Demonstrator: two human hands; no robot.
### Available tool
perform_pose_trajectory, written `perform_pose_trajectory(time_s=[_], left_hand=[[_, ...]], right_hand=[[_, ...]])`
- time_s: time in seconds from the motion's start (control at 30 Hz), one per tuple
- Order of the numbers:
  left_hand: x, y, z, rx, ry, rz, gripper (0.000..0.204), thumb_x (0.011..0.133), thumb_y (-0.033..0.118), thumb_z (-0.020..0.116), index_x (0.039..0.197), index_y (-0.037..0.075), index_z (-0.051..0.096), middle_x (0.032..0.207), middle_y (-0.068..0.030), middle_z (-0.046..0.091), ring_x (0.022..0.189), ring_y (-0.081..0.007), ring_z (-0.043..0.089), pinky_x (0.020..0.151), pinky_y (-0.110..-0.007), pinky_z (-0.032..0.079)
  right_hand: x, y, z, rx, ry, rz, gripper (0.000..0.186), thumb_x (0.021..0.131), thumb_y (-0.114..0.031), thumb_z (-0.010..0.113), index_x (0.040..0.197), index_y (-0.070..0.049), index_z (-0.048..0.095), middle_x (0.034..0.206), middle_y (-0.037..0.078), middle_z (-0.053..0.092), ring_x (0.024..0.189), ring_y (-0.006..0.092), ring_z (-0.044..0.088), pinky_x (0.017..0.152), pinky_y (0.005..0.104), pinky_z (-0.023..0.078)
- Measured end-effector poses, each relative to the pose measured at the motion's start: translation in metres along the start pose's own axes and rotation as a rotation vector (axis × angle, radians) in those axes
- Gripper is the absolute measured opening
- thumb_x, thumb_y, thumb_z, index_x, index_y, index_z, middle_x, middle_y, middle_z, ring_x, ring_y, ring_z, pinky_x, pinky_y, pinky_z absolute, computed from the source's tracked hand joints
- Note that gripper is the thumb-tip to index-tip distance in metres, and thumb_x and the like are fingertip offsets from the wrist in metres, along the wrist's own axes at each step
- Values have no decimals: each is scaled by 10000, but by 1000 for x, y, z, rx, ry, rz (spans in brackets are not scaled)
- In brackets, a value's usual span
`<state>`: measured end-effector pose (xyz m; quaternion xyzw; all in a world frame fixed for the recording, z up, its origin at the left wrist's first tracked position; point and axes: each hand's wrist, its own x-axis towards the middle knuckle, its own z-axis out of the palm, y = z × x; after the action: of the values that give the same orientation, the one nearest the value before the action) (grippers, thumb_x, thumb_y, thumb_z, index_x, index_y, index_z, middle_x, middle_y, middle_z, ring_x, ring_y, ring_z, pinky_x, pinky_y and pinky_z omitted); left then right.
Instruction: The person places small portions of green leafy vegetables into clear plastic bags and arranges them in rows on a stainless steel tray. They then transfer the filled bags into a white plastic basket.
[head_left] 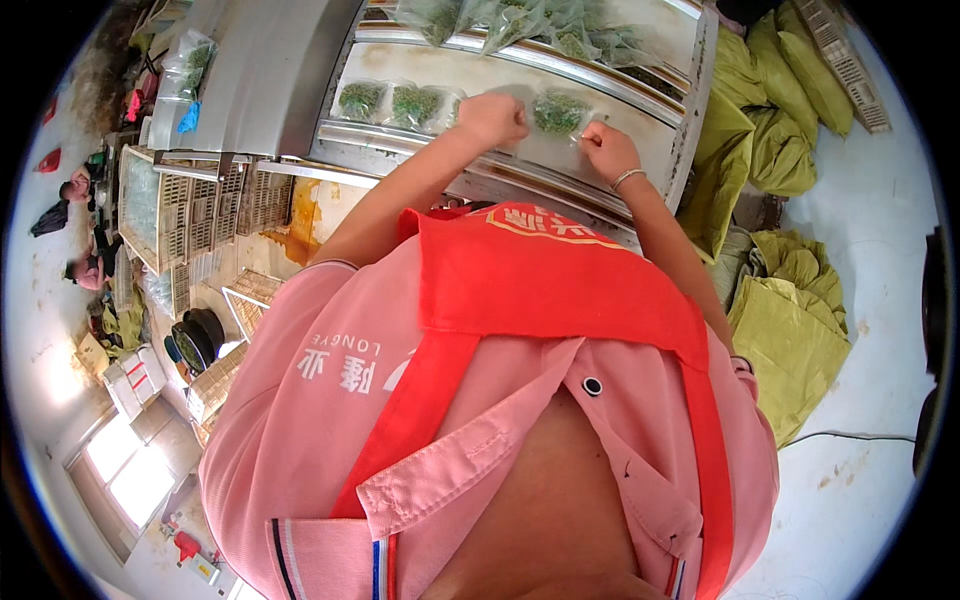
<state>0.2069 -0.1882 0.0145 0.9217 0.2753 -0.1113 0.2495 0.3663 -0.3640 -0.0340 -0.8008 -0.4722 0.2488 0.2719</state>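
Clear plastic bags of small green leaves lie in a row on the pale machine bed (400, 68) in front of me. My right hand (610, 152) is closed, its fingertips pinching the near right corner of the rightmost bag (560, 112). My left hand (493, 120) is curled closed to the left of that bag; whatever its fingers hold, if anything, is hidden. Behind my left wrist another bag (452, 112) is partly covered. Two more filled bags, a middle one (415, 105) and a left one (361, 100), lie flat farther left.
Several more filled bags (515, 22) lie beyond a metal bar. A grey metal cover (255, 70) stands at the left, with slatted plastic crates (175, 215) below it. Yellow-green woven sacks (790, 335) are heaped on the right. Two people (88, 270) are at the far left.
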Motion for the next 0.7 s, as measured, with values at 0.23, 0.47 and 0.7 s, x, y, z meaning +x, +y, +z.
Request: perform_pose_trajectory(time_s=[0.23, 0.47, 0.7], left_hand=[[-3, 22, 2, 284, -31, -15, 188, 697, 214, 599, 843, 123, 676, 855, -119, 661, 835, -272, 641, 685, -398, 501], [-20, 16, -1, 272, -243, -141, 234, 722, 187, 570, 903, 78, 673, 944, -118, 660, 894, -276, 638, 730, -403, 504], [-31, 11, -17, 185, -92, -94, 234, 700, 282, 601, 851, 122, 682, 869, -115, 664, 830, -272, 642, 696, -387, 500]], right_hand=[[-28, -13, 18, -68, 72, 68, 143, 789, -275, 559, 835, -150, 613, 819, 104, 644, 790, 310, 606, 687, 394, 475], [-13, 18, -1, 347, -29, 132, 186, 792, -220, 601, 937, -107, 634, 772, 84, 644, 688, 171, 622, 596, 308, 486], [67, -34, -38, 546, 329, 50, 220, 828, -189, 566, 1014, -78, 605, 688, 70, 641, 573, 142, 635, 552, 255, 484]])
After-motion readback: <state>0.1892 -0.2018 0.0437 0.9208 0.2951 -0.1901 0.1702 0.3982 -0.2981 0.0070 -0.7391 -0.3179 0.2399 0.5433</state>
